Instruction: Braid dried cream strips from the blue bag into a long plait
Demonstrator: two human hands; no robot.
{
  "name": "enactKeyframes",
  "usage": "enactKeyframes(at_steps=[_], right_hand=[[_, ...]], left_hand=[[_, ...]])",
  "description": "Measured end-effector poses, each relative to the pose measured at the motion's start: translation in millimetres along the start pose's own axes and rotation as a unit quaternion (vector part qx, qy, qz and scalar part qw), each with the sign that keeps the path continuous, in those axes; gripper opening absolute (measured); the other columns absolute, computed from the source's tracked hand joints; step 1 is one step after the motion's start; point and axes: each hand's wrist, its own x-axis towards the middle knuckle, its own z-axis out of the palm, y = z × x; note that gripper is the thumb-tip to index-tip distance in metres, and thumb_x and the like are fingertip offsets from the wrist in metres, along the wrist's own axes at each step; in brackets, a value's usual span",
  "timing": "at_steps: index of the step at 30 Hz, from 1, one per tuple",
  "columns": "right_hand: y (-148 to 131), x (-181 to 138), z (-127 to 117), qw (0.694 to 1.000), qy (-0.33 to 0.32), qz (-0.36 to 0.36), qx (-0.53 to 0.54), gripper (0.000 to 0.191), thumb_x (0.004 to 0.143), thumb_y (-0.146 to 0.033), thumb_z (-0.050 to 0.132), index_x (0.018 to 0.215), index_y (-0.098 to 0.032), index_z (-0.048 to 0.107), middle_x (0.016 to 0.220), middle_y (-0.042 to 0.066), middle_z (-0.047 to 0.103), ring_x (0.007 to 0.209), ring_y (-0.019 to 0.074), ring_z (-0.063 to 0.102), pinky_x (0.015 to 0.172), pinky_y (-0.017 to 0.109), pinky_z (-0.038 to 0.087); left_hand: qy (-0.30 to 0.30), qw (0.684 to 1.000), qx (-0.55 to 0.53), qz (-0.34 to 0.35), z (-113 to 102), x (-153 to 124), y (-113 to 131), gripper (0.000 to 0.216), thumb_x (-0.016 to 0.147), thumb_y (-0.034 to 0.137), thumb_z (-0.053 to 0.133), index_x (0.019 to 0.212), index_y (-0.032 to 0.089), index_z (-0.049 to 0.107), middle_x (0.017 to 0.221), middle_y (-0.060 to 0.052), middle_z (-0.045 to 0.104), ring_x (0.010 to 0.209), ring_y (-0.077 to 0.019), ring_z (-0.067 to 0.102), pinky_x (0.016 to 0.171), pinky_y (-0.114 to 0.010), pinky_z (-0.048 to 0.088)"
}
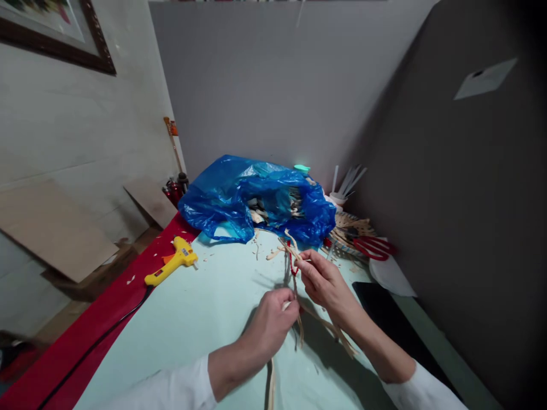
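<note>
My left hand [271,322] is closed, its thumb and fingers pinching a bundle of tan plant-fibre strips [344,340] low over the table. Loose ends of the bundle hang below and to the right of that hand, and another strip [272,384] trails toward the near edge. Higher up and to the right, my right hand [322,282] pinches the upper part of the strips between thumb and fingers. A thin red cord-like piece [292,263] shows beside the right fingertips. Exactly how it joins the strips cannot be made out.
A blue plastic bag [217,196] with dry pieces inside lies at the back. The yellow glue gun [175,262] rests at the left, its cable running forward. Red-handled scissors [376,248], a woven tray [348,228], a cup of glue sticks [339,197] and a black slab [397,330] stand right.
</note>
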Motion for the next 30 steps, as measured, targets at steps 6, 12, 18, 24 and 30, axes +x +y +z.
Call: enactKeyframes(at_steps=[6, 12, 18, 24, 30], right_hand=[[-34, 52, -58, 0.939, 0.137, -0.130, -0.289, 0.029, 0.092, -0.042, 0.042, 0.074, -0.020, 0.050, 0.058, -0.004, 0.043, 0.056, 0.0118, 0.040, 0.053, 0.022, 0.030], [-32, 104, -140, 0.736, 0.264, -0.015, -0.623, 0.038, 0.098, -0.040, 0.032, 0.101, -0.014, 0.060, 0.078, 0.012, 0.065, 0.067, 0.0198, 0.056, 0.057, 0.027, 0.032], [-5, 123, -168, 0.722, 0.203, -0.026, -0.661, 0.021, 0.088, -0.016, 0.049, 0.102, -0.013, 0.064, 0.098, 0.020, 0.067, 0.089, 0.0271, 0.059, 0.064, 0.030, 0.035], [1, 132, -139, 0.762, 0.189, -0.079, -0.614, 0.022, 0.089, -0.021, 0.049, 0.098, -0.016, 0.069, 0.091, 0.014, 0.070, 0.075, 0.0223, 0.062, 0.058, 0.027, 0.035], [-23, 116, -52, 0.753, 0.017, -0.296, -0.588, 0.025, 0.096, -0.023, 0.039, 0.100, -0.018, 0.062, 0.093, 0.007, 0.068, 0.083, 0.0161, 0.061, 0.072, 0.023, 0.040]], left_hand=[[-0.004, 0.999, 0.027, -0.028, 0, 1, -3, 0.020, 0.080, 0.027, 0.044, 0.068, 0.016, 0.054, 0.054, 0.006, 0.035, 0.052, -0.0100, 0.030, 0.052, -0.023, 0.023], [-0.006, 0.999, 0.033, -0.036, -1, 0, -1, 0.019, 0.080, 0.028, 0.045, 0.069, 0.016, 0.055, 0.057, 0.005, 0.040, 0.056, -0.0109, 0.035, 0.055, -0.024, 0.026], [-0.007, 0.998, 0.032, -0.051, -1, 0, -1, 0.018, 0.079, 0.025, 0.044, 0.069, 0.016, 0.058, 0.057, 0.005, 0.040, 0.057, -0.0109, 0.035, 0.055, -0.024, 0.026], [-0.018, 0.998, 0.010, -0.063, -2, -3, 2, 0.022, 0.082, 0.031, 0.045, 0.071, 0.017, 0.057, 0.054, 0.006, 0.032, 0.053, -0.0105, 0.029, 0.050, -0.024, 0.021], [-0.017, 0.997, 0.021, -0.068, -4, -3, 6, 0.023, 0.082, 0.032, 0.045, 0.068, 0.017, 0.054, 0.056, 0.005, 0.035, 0.058, -0.0113, 0.033, 0.055, -0.024, 0.026]])
